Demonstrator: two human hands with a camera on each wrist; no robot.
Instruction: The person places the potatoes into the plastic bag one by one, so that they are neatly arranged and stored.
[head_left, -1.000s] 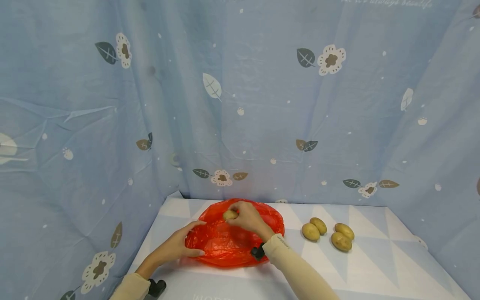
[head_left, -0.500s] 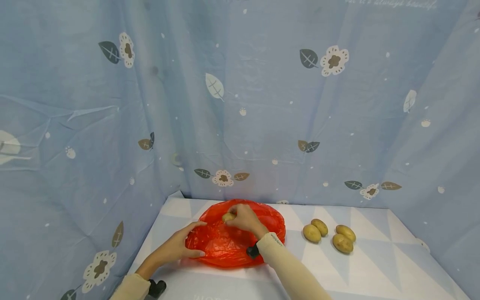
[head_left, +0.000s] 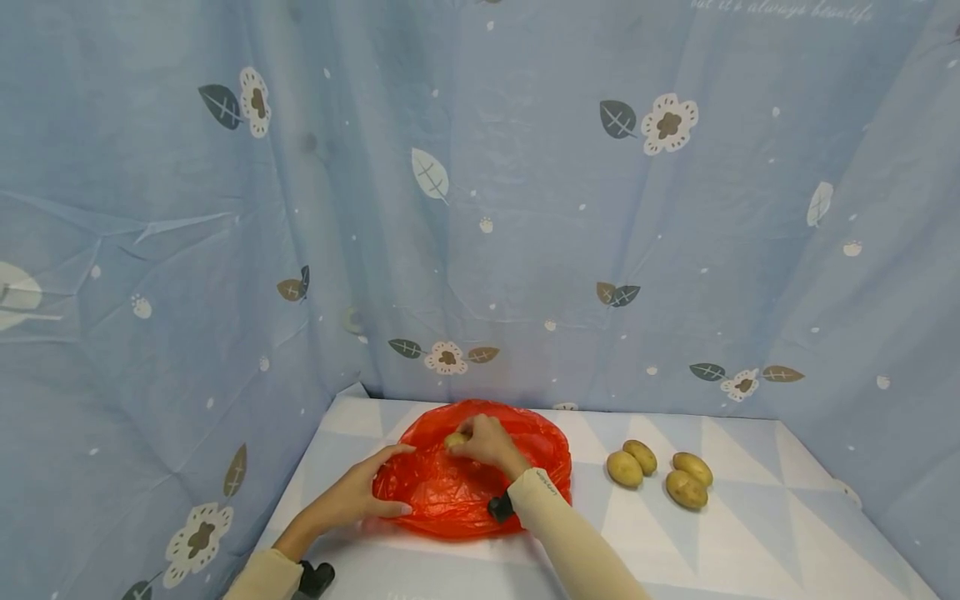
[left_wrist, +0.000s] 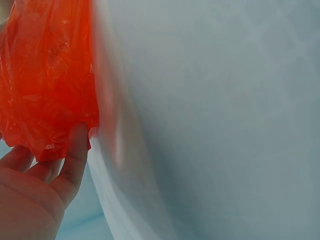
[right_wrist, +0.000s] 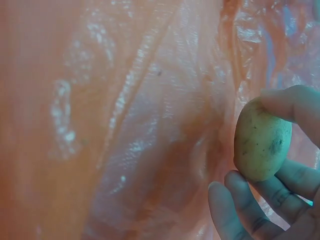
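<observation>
A red plastic bag (head_left: 442, 500) lies spread with its mouth up on the table. At its left side is my left hand (head_left: 352, 498), thumb and fingers spread apart and holding the bag's edge; the left wrist view shows the hand (left_wrist: 42, 187) against the red film (left_wrist: 47, 75). My right hand (head_left: 489, 446) reaches over the bag's opening and pinches a potato (head_left: 454, 440). In the right wrist view the potato (right_wrist: 261, 142) sits between thumb and fingers, with bag film behind it. The bag's bottom is partly hidden by the right hand and forearm.
Right of the bag, two potatoes (head_left: 625, 469) lie together, with another pair (head_left: 686, 489) farther right. The table (head_left: 738, 533) has a pale triangle-patterned cover. A blue patterned curtain (head_left: 525, 208) closes off the back and sides.
My right hand has lowered slightly into the bag with the potato, its forearm shifting left. The left hand has stayed at the bag's edge. The head view has shifted a little.
</observation>
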